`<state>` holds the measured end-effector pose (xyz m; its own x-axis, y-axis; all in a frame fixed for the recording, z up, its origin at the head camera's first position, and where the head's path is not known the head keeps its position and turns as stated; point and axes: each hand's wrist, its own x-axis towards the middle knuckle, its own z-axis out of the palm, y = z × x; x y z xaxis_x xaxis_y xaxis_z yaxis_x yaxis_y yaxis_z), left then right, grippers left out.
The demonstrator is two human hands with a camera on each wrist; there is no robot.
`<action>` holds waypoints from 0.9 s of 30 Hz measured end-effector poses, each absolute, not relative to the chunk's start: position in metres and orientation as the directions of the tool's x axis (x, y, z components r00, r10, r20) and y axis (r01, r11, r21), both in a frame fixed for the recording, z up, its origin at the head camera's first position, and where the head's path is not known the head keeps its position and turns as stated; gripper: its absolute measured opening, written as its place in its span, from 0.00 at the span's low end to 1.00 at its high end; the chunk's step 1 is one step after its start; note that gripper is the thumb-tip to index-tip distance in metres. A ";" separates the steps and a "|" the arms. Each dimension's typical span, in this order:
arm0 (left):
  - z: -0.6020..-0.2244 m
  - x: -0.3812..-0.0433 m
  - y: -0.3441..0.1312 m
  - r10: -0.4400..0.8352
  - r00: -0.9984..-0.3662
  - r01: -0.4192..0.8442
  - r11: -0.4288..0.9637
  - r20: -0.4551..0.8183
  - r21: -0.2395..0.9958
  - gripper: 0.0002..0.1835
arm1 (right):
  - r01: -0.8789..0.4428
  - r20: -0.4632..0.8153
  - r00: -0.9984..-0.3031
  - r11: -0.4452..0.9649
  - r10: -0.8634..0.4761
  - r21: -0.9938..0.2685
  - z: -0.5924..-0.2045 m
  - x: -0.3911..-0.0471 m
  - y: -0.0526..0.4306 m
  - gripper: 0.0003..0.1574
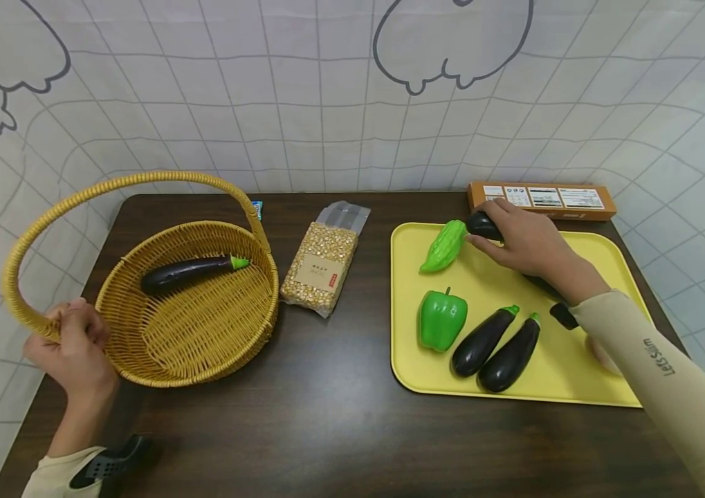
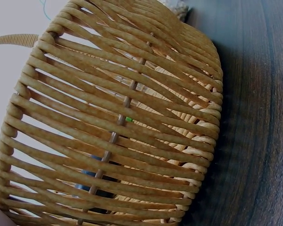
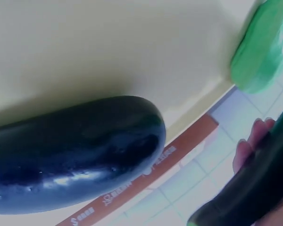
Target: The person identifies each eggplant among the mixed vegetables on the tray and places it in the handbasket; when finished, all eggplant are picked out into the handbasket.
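My left hand (image 1: 75, 342) grips the handle of a yellow wicker basket (image 1: 268, 332) near its left base. An eggplant (image 1: 187, 274) with a green stem lies inside; the left wrist view shows the basket's woven wall (image 2: 113, 117) up close. Over the back of the yellow tray (image 1: 408, 377), my right hand (image 1: 529, 238) holds a dark eggplant (image 3: 245, 188), fingers curled round it. Beside that hand lies a green bitter melon (image 1: 445, 245). Another eggplant (image 3: 80, 155) rests on the tray beneath my right wrist, partly hidden by the forearm in the head view.
On the tray's near half are a green bell pepper (image 1: 442, 320) and two eggplants (image 1: 483, 342). A pale round thing (image 1: 601, 356) shows partly behind the right sleeve. A bag of corn kernels (image 1: 321, 266) lies between basket and tray. An orange-brown box (image 1: 576, 200) stands behind the tray.
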<state>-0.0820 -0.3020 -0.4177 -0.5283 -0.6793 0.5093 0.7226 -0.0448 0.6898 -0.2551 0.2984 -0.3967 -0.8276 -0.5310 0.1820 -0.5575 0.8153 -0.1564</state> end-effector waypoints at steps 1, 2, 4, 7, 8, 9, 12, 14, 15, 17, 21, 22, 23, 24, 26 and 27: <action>-0.418 -0.082 -0.302 -0.678 -0.528 0.722 -0.042 0.511 0.691 0.24 | -0.557 0.183 -0.828 0.817 -0.530 -0.153 -0.396 -0.255 0.298 0.28; -0.418 -0.082 -0.302 -0.677 -0.529 0.721 -0.040 0.512 0.692 0.24 | -0.556 0.183 -0.828 0.818 -0.530 -0.148 -0.395 -0.254 0.297 0.29; -0.417 -0.082 -0.302 -0.675 -0.530 0.721 -0.039 0.513 0.692 0.24 | -0.557 0.189 -0.827 0.819 -0.530 -0.140 -0.393 -0.254 0.295 0.29; -0.417 -0.083 -0.302 -0.676 -0.529 0.722 -0.041 0.513 0.690 0.25 | -0.565 0.201 -0.820 0.816 -0.536 -0.126 -0.391 -0.252 0.292 0.29; -0.417 -0.083 -0.302 -0.676 -0.529 0.723 -0.042 0.513 0.690 0.25 | -0.569 0.208 -0.816 0.814 -0.540 -0.119 -0.390 -0.252 0.290 0.29; -0.417 -0.083 -0.302 -0.676 -0.529 0.723 -0.041 0.513 0.690 0.25 | -0.575 0.216 -0.810 0.810 -0.545 -0.114 -0.389 -0.252 0.289 0.30; -0.417 -0.083 -0.302 -0.677 -0.529 0.720 -0.041 0.511 0.692 0.25 | -0.592 0.242 -0.794 0.800 -0.558 -0.099 -0.385 -0.250 0.282 0.30; -0.418 -0.082 -0.303 -0.679 -0.531 0.717 -0.043 0.506 0.696 0.25 | -0.603 0.251 -0.784 0.793 -0.568 -0.090 -0.382 -0.248 0.276 0.31; -0.418 -0.082 -0.303 -0.681 -0.532 0.715 -0.043 0.503 0.698 0.25 | -0.608 0.251 -0.780 0.790 -0.573 -0.086 -0.381 -0.247 0.272 0.31; -0.419 -0.081 -0.303 -0.684 -0.534 0.714 -0.050 0.497 0.698 0.25 | -0.618 0.246 -0.773 0.782 -0.585 -0.081 -0.377 -0.244 0.265 0.31; -0.420 -0.079 -0.302 -0.684 -0.534 0.718 -0.057 0.497 0.694 0.25 | -0.640 0.231 -0.758 0.765 -0.611 -0.078 -0.367 -0.238 0.249 0.31; -0.420 -0.080 -0.301 -0.683 -0.533 0.721 -0.057 0.499 0.691 0.25 | -0.647 0.231 -0.752 0.759 -0.618 -0.078 -0.364 -0.236 0.245 0.31; -0.420 -0.080 -0.301 -0.683 -0.532 0.723 -0.058 0.501 0.689 0.25 | -0.653 0.229 -0.747 0.753 -0.624 -0.079 -0.362 -0.235 0.240 0.31; -0.419 -0.080 -0.301 -0.683 -0.530 0.725 -0.058 0.502 0.687 0.25 | -0.658 0.229 -0.743 0.749 -0.629 -0.080 -0.359 -0.234 0.236 0.31; -0.418 -0.081 -0.300 -0.683 -0.528 0.727 -0.055 0.506 0.684 0.25 | -0.675 0.230 -0.728 0.734 -0.646 -0.075 -0.355 -0.232 0.226 0.32; -0.418 -0.081 -0.300 -0.683 -0.526 0.728 -0.053 0.507 0.684 0.25 | -0.686 0.235 -0.716 0.724 -0.657 -0.069 -0.352 -0.231 0.221 0.32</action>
<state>-0.0809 -0.2998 -0.4179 -0.5261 -0.6830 0.5067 0.7276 -0.0531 0.6840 -0.2315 0.2213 -0.3524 -0.7165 -0.6568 0.2352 -0.6863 0.7241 -0.0688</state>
